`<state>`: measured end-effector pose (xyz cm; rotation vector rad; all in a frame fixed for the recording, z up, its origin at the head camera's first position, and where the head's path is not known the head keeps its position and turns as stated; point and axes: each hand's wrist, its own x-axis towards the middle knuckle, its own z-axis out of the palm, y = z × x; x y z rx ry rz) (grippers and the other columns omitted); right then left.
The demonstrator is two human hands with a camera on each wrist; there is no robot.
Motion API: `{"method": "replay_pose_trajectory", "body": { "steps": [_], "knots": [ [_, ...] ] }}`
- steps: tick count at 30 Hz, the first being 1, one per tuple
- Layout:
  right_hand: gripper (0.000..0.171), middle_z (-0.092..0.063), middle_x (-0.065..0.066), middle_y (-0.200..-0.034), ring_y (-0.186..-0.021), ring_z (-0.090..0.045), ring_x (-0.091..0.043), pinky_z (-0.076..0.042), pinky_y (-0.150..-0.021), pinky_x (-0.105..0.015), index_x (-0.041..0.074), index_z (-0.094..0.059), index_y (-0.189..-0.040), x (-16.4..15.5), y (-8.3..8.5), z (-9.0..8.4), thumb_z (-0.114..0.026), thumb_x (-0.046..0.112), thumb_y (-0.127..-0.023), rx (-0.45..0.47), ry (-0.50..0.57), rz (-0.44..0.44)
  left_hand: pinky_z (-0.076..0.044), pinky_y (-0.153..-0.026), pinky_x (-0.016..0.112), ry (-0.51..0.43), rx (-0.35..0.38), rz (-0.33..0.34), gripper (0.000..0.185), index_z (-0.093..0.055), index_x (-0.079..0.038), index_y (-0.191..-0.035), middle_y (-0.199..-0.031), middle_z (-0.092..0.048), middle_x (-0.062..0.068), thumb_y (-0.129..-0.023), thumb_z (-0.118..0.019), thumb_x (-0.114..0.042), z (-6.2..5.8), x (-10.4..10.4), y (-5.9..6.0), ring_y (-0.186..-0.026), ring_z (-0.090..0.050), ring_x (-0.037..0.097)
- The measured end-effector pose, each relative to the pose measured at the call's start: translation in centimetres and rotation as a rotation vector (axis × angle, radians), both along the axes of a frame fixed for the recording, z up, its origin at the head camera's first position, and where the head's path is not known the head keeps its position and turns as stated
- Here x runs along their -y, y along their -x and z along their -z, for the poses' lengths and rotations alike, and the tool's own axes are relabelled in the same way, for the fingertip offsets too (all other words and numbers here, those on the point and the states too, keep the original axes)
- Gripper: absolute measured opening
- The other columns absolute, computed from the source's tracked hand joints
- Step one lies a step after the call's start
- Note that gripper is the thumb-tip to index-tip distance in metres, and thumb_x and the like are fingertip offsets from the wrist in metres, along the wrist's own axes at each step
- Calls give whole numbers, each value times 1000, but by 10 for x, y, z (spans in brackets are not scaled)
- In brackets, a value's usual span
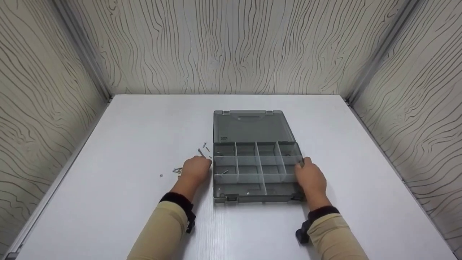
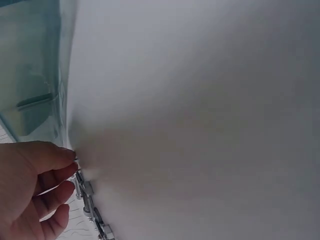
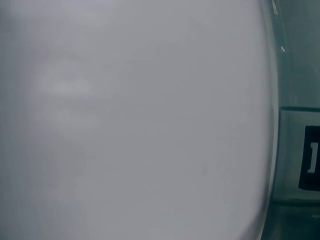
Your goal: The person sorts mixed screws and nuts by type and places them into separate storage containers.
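A grey see-through compartment box [image 1: 239,188] lies on the white table with its lid [image 1: 252,129] folded back. One screw [image 1: 224,172] lies in a left compartment of the middle row. On the box's left side, my left hand [image 1: 195,169] is down at the table. In the left wrist view, its thumb and forefinger tips [image 2: 70,156] pinch a small metal screw, mostly hidden, with other silver hardware [image 2: 89,192] just beyond. My right hand [image 1: 312,178] grips the right wall of the box. The right wrist view shows only table and the box side [image 3: 295,155].
Several loose screws [image 1: 204,144] lie beyond the left hand, and a small pile of hardware [image 1: 177,170] sits to its left. A single nut [image 1: 161,176] rests farther left. Wood-patterned panels [image 1: 223,47] stand around the white table [image 1: 151,122].
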<state>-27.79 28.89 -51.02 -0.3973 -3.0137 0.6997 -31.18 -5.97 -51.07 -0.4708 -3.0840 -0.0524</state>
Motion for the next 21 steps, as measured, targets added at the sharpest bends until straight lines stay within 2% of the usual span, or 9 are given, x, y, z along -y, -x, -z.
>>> {"method": "replay_pose_trajectory", "body": {
  "steps": [8,13,16,21],
  "knots": [
    [51,-52,-30,-115,-101,-53,-42,-45,-78,-51,-5,-34,-133,0,2,-1,-33,29,-95,16,2,-5,-52,-68,41,3,46,-3,15,-63,-8,-92,-85,-61,10,-88,-49,-9,0,1,-3,-82,-59,27],
    [51,-53,-30,-114,-100,-54,-42,-45,-78,-51,-5,-35,-132,0,2,0,-33,29,-94,12,-1,-4,-52,-71,40,-27,70,-14,18,-61,-9,-103,-90,-64,11,-88,-51,-9,-4,2,-2,-85,-61,27],
    [49,-55,-30,-110,-95,-55,-42,-46,-74,-50,-5,-37,-130,1,1,1,-34,28,-94,-10,-8,-3,-52,-69,39,-68,51,-17,18,-60,-10,-101,-88,-65,10,-84,-54,-8,-9,3,0,-83,-62,26],
    [46,-57,-30,-104,-91,-57,-42,-46,-70,-50,-5,-40,-126,-1,1,3,-35,27,-93,-45,-13,-2,-52,-63,36,-136,-31,-37,12,-59,-11,-91,-83,-63,5,-79,-58,-8,-19,0,3,-78,-61,22]
  ]
}}
